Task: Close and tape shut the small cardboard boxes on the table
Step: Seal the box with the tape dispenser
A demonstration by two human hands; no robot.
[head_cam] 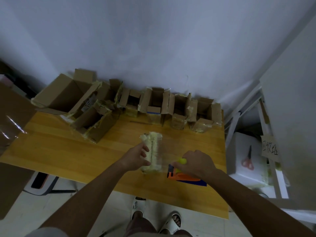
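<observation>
A small closed box (152,147), heavily wrapped in yellowish tape, lies on the wooden table (68,151) near its front. My left hand (138,156) holds the box's left side, fingers curled against it. My right hand (195,163) grips an orange and blue tape dispenser (183,176) with a yellow knob, just right of the box. A clear strip of tape (165,151) stretches from the dispenser over the box's right side.
Several open cardboard boxes (95,120) with raised flaps line the table's back edge against the wall. A large carton (12,120) stands at the left. Red-handled scissors (248,161) lie on a white surface to the right. My feet in white slippers show below the table.
</observation>
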